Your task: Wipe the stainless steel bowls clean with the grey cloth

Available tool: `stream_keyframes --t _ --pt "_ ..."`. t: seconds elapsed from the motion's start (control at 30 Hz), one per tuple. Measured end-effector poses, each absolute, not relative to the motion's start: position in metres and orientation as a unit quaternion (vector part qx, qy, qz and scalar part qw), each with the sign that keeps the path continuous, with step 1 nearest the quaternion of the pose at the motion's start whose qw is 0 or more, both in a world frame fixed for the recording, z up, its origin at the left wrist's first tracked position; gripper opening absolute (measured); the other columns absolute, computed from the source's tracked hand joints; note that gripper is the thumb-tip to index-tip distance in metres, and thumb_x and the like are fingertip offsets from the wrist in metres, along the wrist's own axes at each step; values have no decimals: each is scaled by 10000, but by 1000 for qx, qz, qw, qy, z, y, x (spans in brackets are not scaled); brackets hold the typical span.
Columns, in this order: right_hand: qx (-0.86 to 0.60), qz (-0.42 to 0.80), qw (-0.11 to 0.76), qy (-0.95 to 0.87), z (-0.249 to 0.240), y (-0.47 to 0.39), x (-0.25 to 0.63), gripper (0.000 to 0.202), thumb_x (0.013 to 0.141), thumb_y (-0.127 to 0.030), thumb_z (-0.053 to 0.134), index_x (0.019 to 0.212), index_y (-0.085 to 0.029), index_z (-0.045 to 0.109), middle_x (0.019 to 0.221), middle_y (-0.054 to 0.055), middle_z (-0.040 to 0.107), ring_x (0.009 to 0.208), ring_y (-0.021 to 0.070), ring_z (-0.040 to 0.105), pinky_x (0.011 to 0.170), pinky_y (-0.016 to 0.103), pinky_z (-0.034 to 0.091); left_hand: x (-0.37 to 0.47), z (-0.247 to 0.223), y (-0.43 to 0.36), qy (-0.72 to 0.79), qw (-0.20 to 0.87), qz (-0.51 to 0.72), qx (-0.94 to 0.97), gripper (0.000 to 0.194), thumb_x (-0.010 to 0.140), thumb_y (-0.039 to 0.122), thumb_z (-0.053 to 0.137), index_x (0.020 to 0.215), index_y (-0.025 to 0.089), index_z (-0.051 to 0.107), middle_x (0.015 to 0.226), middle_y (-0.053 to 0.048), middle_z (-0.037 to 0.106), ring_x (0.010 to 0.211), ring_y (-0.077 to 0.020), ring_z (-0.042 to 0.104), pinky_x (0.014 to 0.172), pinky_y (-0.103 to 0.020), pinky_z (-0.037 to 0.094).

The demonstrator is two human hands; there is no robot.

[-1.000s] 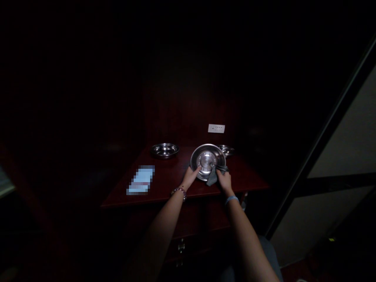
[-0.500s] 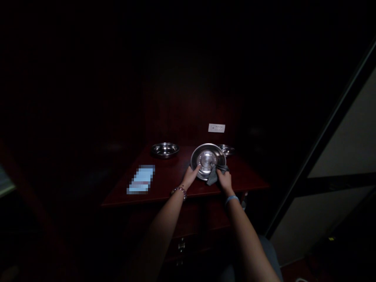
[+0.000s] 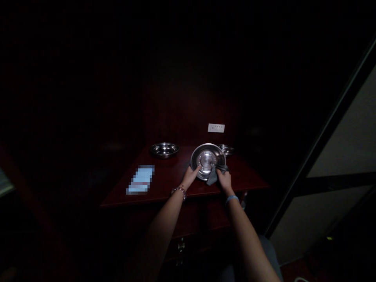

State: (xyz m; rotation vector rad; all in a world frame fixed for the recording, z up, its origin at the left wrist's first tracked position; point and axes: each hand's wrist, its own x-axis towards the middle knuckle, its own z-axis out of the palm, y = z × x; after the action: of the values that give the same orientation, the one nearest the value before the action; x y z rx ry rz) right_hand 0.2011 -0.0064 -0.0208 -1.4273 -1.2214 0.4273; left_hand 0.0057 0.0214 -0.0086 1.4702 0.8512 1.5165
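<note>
A shiny steel bowl [image 3: 206, 154] is tilted up so its inside faces me, above the dark red desk [image 3: 164, 184]. My left hand [image 3: 190, 176] grips its lower left rim, thumb on the inside and the other fingers hidden behind. At the lower right rim, my right hand [image 3: 225, 180] is closed on a grey cloth [image 3: 212, 176], which hangs over the bowl's edge. Behind on the desk, a second steel bowl [image 3: 165, 149] sits to the left. Another steel bowl [image 3: 227, 149] stands at the right, partly covered by the held one.
A blurred-out light blue rectangle [image 3: 141, 179] lies at the desk's left side. On the back panel is a white power socket [image 3: 216, 128]. Drawers with a metal handle [image 3: 181, 244] are under the desk. To the right stands a pale panel with a dark frame [image 3: 346, 149].
Almost nothing differs. Both hands, the bowl and the cloth keep their places, and the view has shifted very slightly.
</note>
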Motion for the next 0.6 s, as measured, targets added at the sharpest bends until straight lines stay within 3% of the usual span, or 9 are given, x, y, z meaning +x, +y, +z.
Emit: stream_keyframes --t 0.3,0.6 --pt "-606 191 571 -520 -21 -6 202 453 798 -477 547 1005 -128 750 1000 139 768 947 277 724 778 300 538 7 -8 20 328 424 603 591 514 762 391 748 1189 120 658 1293 -160 670 1220 -274 620 1096 -422 430" --pt "-594 199 596 -503 -21 -7 202 445 791 -488 561 993 -141 753 987 111 775 939 263 723 787 300 546 8 -3 14 317 445 608 576 449 797 363 727 1180 141 656 1288 -137 677 1217 -257 621 1101 -431 436"
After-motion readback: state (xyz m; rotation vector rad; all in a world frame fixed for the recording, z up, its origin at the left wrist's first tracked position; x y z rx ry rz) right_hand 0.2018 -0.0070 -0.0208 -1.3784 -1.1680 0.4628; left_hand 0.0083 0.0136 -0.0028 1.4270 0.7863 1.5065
